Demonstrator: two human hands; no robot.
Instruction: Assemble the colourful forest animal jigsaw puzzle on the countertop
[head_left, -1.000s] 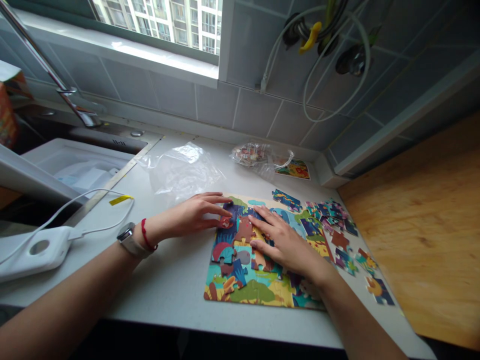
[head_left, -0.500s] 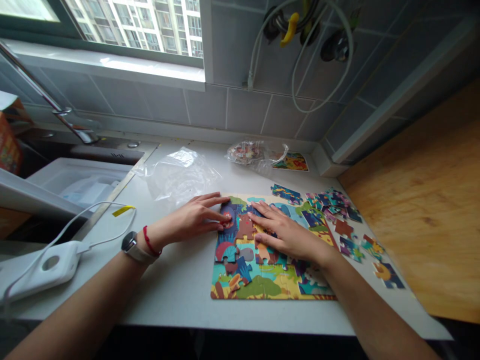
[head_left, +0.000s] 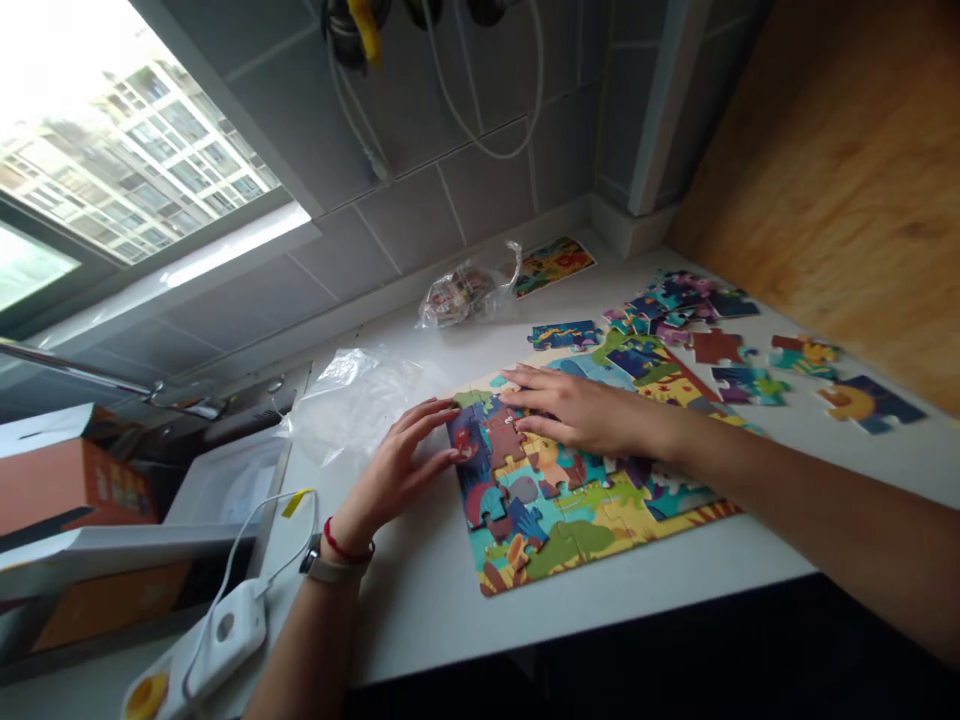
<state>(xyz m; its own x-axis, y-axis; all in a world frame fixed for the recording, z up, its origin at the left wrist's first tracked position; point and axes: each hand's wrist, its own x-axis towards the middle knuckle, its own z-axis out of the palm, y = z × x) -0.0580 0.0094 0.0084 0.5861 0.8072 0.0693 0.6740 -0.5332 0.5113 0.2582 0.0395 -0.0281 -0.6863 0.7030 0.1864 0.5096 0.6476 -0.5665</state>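
Puzzle (head_left: 562,490) on white counter (head_left: 420,600) — window (head_left: 150,150) beyond.

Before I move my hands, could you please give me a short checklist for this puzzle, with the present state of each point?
1. Left hand not gripping a loose piece: ok, its thumb and fingers are spread at the left edge of the puzzle.
2. Right hand palm down over the puzzle: ok.
3. Pieces all neatly fitted: not ok, a dark blue piece lies askew at the lower left.
4. Pieces beneath the right hand fitted: cannot tell, they are covered.
5. Pile of loose pieces spread out: not ok, several overlap.
6. Power strip apart from the puzzle: ok.
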